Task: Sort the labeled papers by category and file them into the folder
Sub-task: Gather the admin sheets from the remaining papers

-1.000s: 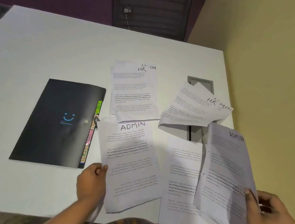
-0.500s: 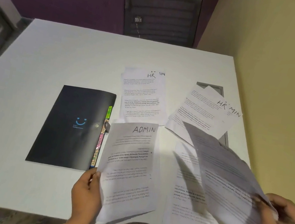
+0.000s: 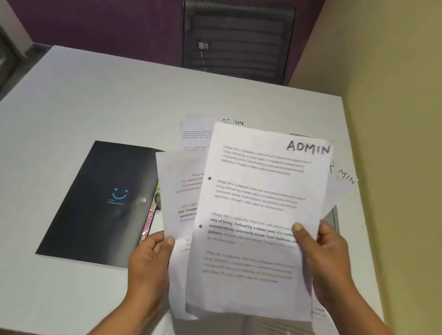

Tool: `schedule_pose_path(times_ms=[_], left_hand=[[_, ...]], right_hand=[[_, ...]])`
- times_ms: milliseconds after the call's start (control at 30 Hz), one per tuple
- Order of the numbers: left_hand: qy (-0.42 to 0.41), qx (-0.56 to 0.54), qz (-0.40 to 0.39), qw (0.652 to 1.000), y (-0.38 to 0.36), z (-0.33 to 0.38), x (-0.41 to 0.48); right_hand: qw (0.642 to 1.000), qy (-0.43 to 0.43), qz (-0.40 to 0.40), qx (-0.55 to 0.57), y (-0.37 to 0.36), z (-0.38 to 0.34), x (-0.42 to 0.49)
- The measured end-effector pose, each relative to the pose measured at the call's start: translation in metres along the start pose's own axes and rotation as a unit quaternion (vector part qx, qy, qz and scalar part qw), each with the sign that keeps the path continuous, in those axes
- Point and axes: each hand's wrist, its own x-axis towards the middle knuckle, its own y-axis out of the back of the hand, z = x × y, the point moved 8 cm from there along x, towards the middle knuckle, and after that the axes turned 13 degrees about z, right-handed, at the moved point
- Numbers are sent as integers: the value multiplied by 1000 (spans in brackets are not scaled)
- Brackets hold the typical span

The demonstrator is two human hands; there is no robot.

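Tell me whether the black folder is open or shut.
Shut. The black folder lies flat on the table, cover down; only the coloured divider edges peek out from under it.

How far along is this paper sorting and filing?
Early. Nothing looks filed: the black folder lies shut on the table. In hand: the right hand holds an ADMIN sheet over a second sheet gripped by the left hand, seemingly pairing them. Left: more loose sheets on the table to sort, then all the filing.

Right hand (image 3: 324,260) holds ADMIN sheet (image 3: 259,220); left hand (image 3: 152,258) holds second sheet (image 3: 181,190).
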Motion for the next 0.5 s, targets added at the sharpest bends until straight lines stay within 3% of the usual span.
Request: schedule_pose_path(times_ms=[267,500], left_hand=[[40,-20,-38,998,-11,-4,-10],[48,-14,-68,996,-21,-4,-15]], right_hand=[[995,-90,-34,25,-7,29,-10],[993,-90,-61,-37,1,39,-15]])
